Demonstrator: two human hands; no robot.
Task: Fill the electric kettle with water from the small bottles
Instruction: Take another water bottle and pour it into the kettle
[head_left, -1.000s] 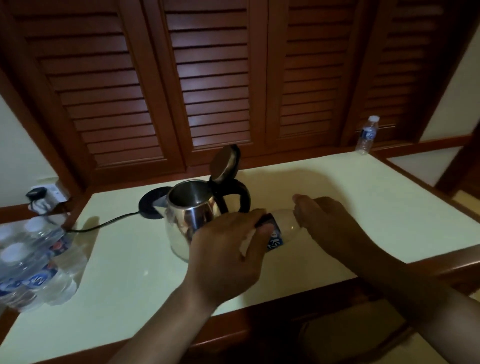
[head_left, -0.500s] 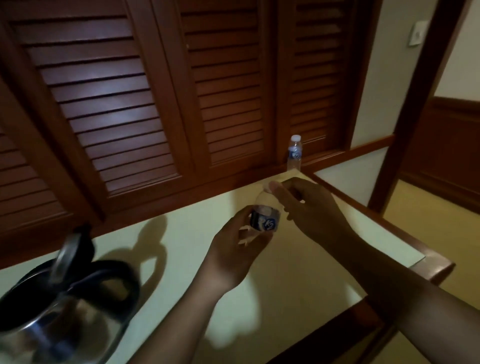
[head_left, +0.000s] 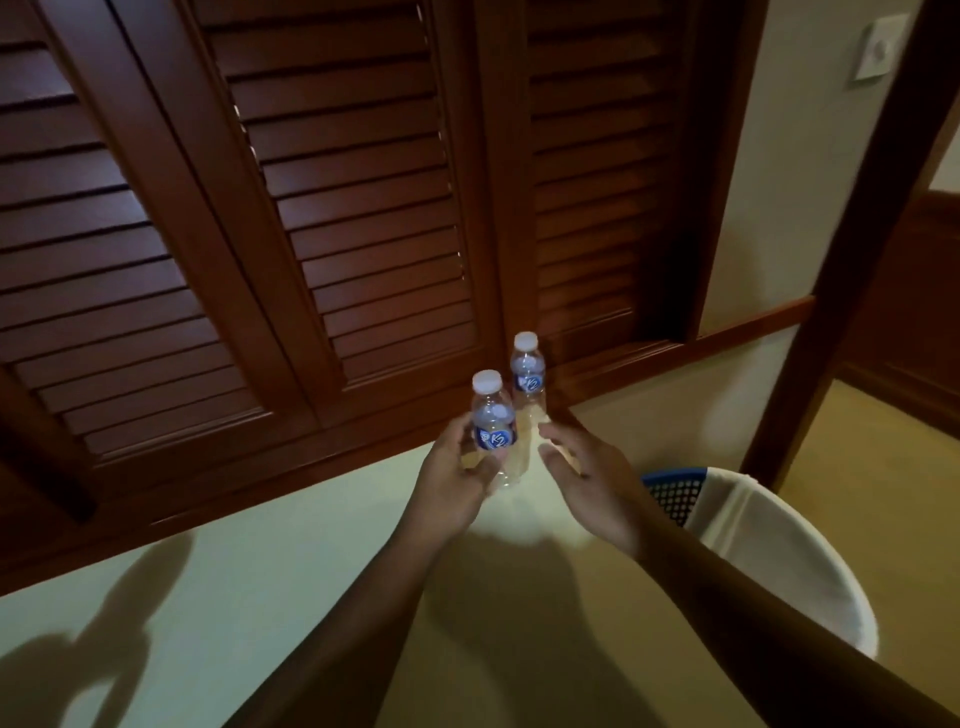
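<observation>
Being gripped by the left hand (head_left: 457, 480), a capped water bottle (head_left: 493, 434) is held upright, seemingly for parking beside a second bottle (head_left: 529, 371) at one o'clock; the right hand (head_left: 587, 473) is spread empty.

Domestic or guest-room interior. Evidence: dark louvred wooden doors (head_left: 363, 208), cream countertop (head_left: 260, 597) with timber edging, wall switch plate (head_left: 880, 49), lined plastic waste basket (head_left: 779, 545) beside counter, timber door frame (head_left: 852, 260) at right.
</observation>
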